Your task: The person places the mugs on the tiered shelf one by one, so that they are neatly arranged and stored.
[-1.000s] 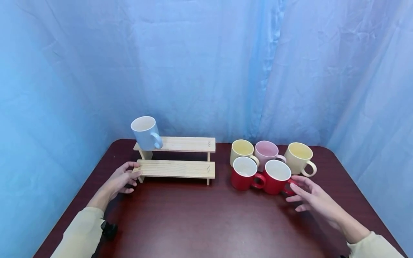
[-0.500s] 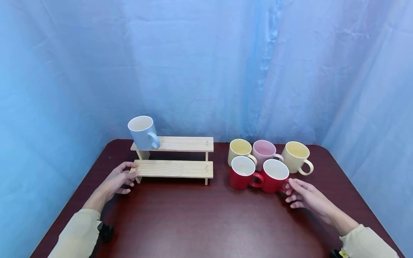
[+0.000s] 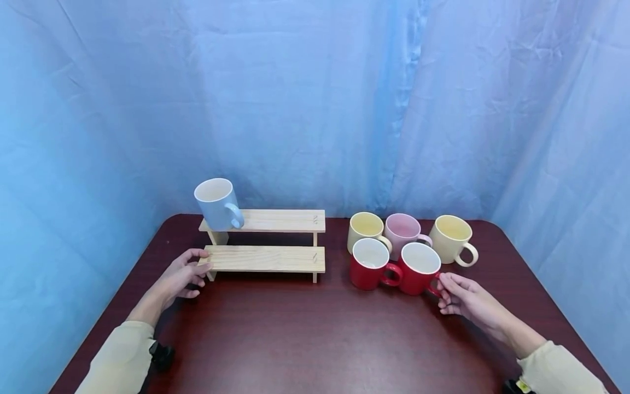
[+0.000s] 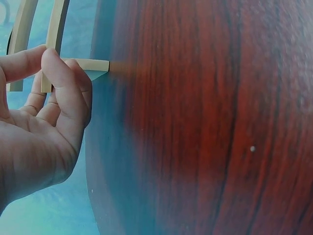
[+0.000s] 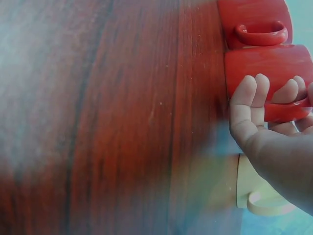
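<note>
Dark and wide, the counter (image 3: 315,345) ran beneath two hands set well apart! Out from the left hand (image 3: 179,278) stretched the wooden rack (image 3: 266,258), pinched at its front board's end, a blue mug (image 3: 215,212) up behind. And the right hand (image 3: 470,301) (what a crowded corner!) met the nearest red mug (image 3: 415,280) on the counter, thumb and fingers clamped on its handle (image 5: 278,113).

The person's left hand (image 3: 179,276) pinches between thumb and fingers, its lower fingers bent; the left forearm (image 3: 123,350) slants outward behind it. The right hand (image 3: 467,301) pinches too, fingers curled, the right forearm (image 3: 519,336) outward behind it.
</note>
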Demonstrator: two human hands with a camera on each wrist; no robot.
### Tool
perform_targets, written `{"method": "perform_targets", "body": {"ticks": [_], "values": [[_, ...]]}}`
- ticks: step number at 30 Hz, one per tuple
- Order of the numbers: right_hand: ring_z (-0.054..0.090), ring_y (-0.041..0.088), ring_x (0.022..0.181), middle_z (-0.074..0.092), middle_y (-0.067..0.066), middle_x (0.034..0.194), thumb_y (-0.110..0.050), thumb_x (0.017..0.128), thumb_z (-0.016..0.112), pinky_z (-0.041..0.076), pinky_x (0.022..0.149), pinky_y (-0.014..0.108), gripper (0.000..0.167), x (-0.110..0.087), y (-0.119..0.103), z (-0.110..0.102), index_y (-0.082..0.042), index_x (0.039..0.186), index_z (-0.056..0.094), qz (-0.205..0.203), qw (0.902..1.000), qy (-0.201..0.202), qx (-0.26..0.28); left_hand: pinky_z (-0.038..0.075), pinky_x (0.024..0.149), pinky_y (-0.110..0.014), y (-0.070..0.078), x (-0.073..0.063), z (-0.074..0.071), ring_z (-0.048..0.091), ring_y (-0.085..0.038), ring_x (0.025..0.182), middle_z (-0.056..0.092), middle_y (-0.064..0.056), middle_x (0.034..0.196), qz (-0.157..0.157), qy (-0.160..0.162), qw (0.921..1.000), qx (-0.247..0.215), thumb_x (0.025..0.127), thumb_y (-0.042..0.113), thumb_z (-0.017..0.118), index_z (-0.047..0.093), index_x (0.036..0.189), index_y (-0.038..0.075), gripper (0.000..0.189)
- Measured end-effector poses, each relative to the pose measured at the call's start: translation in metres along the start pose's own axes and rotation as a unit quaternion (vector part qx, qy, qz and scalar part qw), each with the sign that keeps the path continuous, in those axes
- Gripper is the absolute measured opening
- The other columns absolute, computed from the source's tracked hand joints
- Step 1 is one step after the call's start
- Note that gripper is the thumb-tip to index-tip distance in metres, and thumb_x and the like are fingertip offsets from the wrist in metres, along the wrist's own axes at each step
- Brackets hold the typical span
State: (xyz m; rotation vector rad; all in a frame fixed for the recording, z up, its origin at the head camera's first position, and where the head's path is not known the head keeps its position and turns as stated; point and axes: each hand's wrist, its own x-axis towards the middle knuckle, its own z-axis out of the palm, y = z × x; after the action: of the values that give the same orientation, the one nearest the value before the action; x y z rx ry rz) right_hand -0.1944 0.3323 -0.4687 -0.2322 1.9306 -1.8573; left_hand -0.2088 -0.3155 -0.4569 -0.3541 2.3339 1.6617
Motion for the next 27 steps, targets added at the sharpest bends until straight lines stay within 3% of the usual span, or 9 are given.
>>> {"method": "perform_targets", "body": {"ticks": [10, 21, 27], "values": [[0.065, 0.018, 0.083, 0.057, 0.003, 0.087, -0.023, 0.112, 0.038, 0.059, 0.080, 0.037, 0.028, 0.0002, 0.0015, -0.0015, 0.000, 0.107, 0.054, -0.012, 0.9996, -0.025, 0.010, 0.055, 0.058, -0.034, -0.0007, -0.0010, 0.0002, 0.058, -0.020, 0.074, 0.056, -0.010, 0.095, 0.000, 0.002, 1.0000, -0.003, 0.100, 0.029, 0.064, 0.038, 0.140, 0.012, 0.050], [0.067, 0.019, 0.084, 0.055, 0.002, 0.087, -0.017, 0.113, 0.034, 0.057, 0.086, 0.051, 0.026, -0.0003, 0.0049, -0.0053, 0.002, 0.107, 0.051, -0.042, 0.9970, -0.055, 0.034, 0.055, 0.058, -0.035, -0.0007, 0.0002, 0.0007, 0.058, -0.020, 0.074, 0.056, -0.010, 0.095, 0.000, 0.004, 1.0000, -0.004, 0.100, 0.029, 0.064, 0.039, 0.139, 0.012, 0.050], [0.068, 0.021, 0.082, 0.055, 0.005, 0.085, -0.016, 0.112, 0.035, 0.056, 0.085, 0.054, 0.028, -0.0008, 0.0081, -0.0007, 0.010, 0.108, 0.045, -0.052, 0.9981, -0.029, 0.017, 0.055, 0.057, -0.034, -0.0006, 0.0005, 0.0004, 0.058, -0.020, 0.073, 0.056, -0.010, 0.094, -0.001, 0.003, 1.0000, -0.007, 0.100, 0.028, 0.064, 0.039, 0.139, 0.012, 0.048]]}}
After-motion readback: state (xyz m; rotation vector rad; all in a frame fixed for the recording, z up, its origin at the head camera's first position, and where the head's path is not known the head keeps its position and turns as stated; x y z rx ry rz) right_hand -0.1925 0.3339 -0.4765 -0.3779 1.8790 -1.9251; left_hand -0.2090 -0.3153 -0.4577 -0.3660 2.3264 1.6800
